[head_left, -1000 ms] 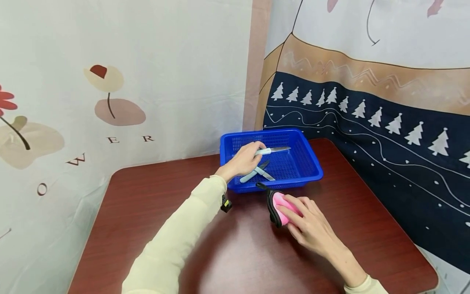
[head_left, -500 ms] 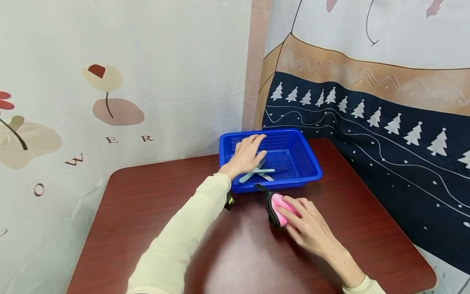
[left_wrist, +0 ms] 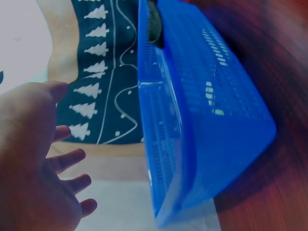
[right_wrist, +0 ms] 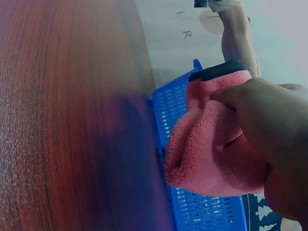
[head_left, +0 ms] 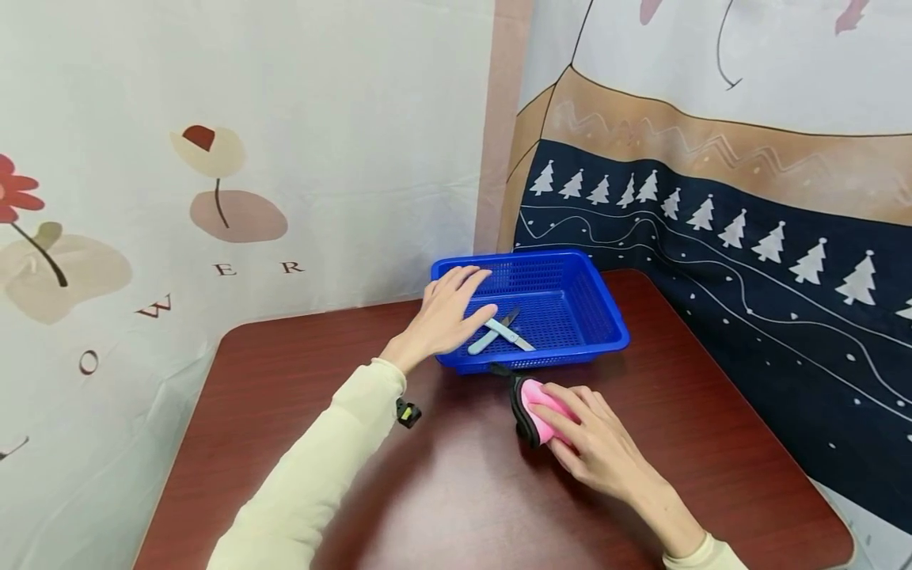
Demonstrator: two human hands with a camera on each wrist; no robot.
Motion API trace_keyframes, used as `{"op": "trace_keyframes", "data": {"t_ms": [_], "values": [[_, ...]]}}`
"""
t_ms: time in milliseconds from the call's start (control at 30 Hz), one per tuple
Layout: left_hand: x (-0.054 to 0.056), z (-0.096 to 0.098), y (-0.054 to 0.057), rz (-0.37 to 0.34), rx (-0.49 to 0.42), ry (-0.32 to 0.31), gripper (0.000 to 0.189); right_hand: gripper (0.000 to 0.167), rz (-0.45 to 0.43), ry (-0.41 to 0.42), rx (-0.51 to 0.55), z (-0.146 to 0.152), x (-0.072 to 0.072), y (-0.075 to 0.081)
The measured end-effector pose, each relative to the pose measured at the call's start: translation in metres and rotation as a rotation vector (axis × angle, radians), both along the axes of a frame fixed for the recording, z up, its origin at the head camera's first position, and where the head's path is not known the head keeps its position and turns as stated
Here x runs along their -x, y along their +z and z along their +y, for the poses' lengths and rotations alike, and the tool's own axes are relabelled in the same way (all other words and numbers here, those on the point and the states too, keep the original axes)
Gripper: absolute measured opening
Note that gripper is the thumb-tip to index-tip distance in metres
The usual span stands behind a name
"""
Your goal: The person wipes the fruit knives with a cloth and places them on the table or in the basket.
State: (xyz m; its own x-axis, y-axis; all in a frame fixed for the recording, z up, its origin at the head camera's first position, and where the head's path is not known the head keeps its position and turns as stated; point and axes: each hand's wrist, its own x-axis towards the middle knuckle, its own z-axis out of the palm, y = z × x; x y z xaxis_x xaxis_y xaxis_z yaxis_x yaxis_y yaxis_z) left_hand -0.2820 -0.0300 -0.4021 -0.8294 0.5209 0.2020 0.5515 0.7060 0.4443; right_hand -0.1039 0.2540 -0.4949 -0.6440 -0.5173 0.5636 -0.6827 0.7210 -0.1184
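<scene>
My left hand (head_left: 443,315) hovers over the left side of a blue plastic basket (head_left: 563,352), fingers spread and holding nothing. In the left wrist view those fingers stand apart from the basket's rim. Inside the basket lie knives with pale blue handles; one knife (head_left: 504,329) crosses over another knife (head_left: 484,342), close to the front left corner. My hand may hide part of them. My right hand (head_left: 602,447) grips a folded, fluffy pink cloth (right_wrist: 207,149) with black edging, just in front of the basket. A black loop on the cloth points towards the basket.
The basket stands on a reddish-brown table (head_left: 299,396), near its back edge. Behind the table hangs a pale printed curtain (head_left: 356,158); a dark tree-patterned one (head_left: 712,261) hangs at the right. A small black device (head_left: 408,412) sits at my left wrist.
A second ago my left hand held a knife above the basket. It let go, the knife now lies inside, and the hand has drawn back to the left. My right hand keeps its grip.
</scene>
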Motion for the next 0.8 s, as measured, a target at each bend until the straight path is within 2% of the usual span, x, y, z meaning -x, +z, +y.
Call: {"op": "trace_keyframes", "data": {"t_ms": [167,433,633,800], "values": [[-0.011,-0.032,-0.001,0.022,-0.054,0.031,0.07,0.071,-0.004,0.032,0.006,-0.006,0.003,0.0],[-0.033,-0.077,-0.01,0.053,-0.101,0.076,0.066,0.074,-0.003,0.09,-0.015,-0.016,0.013,-0.002],[-0.05,-0.101,-0.024,0.079,-0.104,0.103,0.065,0.07,0.001,0.137,-0.024,-0.029,0.019,-0.005],[-0.065,-0.12,-0.04,0.084,-0.091,0.132,0.065,0.059,-0.017,0.163,-0.058,-0.041,0.025,-0.009]]}}
